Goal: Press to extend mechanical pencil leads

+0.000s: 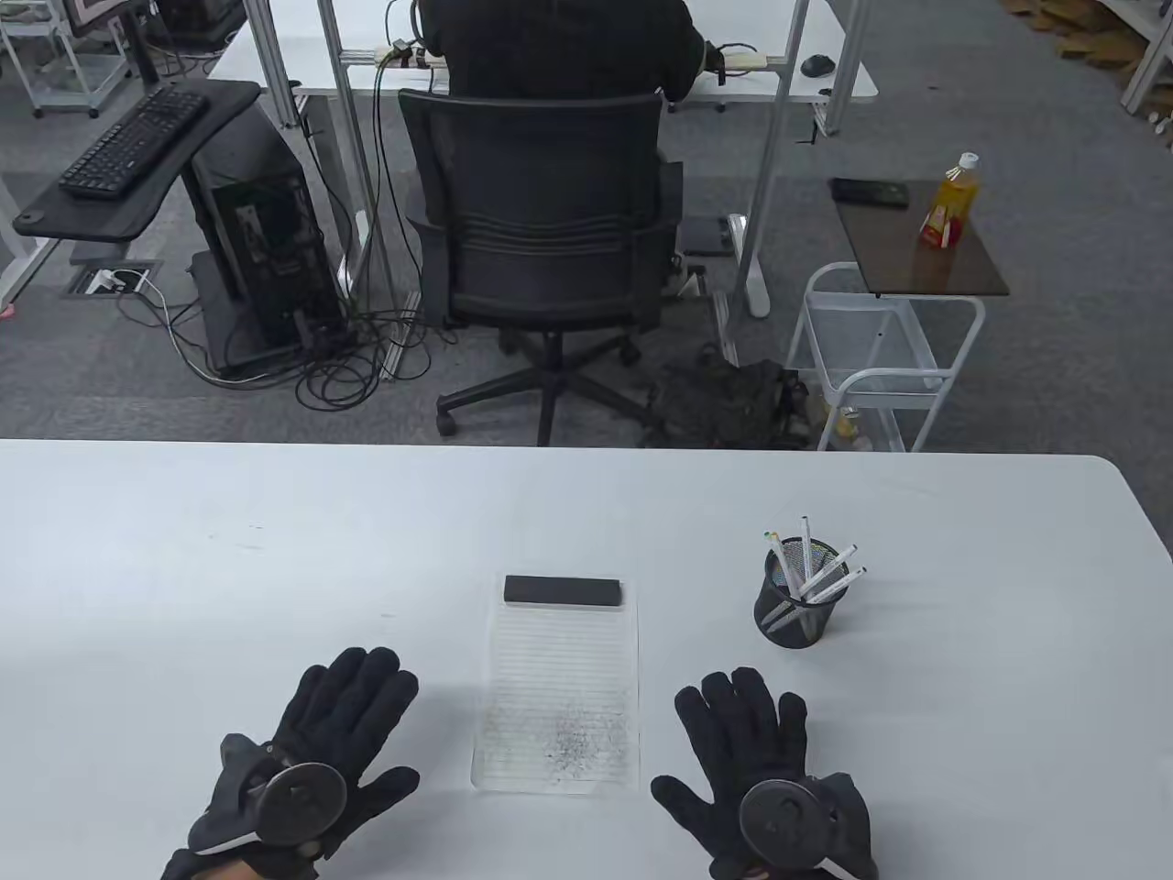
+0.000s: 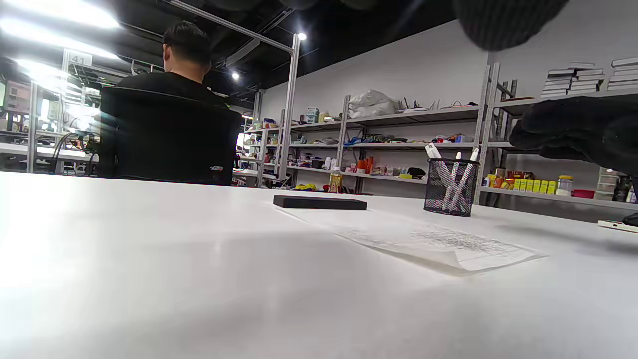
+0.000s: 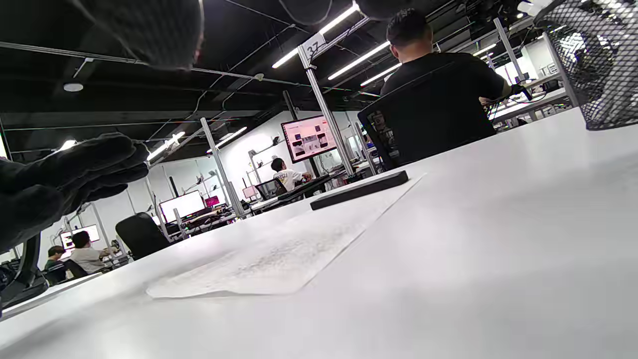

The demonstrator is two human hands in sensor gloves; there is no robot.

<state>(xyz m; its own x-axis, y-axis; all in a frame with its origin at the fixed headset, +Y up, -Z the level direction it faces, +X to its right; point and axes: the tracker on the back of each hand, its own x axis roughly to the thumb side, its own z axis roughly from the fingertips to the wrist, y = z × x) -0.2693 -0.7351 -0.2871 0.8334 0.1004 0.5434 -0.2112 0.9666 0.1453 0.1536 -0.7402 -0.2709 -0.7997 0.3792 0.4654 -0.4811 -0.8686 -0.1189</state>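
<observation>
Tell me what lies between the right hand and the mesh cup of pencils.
Only bare white table. In the table view, the right hand rests flat, apart from the mesh pencil cup, with nothing in the stretch between them.

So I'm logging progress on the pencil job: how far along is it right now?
Not visibly started. The mechanical pencils all stand in the mesh pencil cup. The left hand and right hand are open by the lined paper, holding nothing. The paper bears grey marks, origin unclear. Left: take out a pencil and press it.
</observation>
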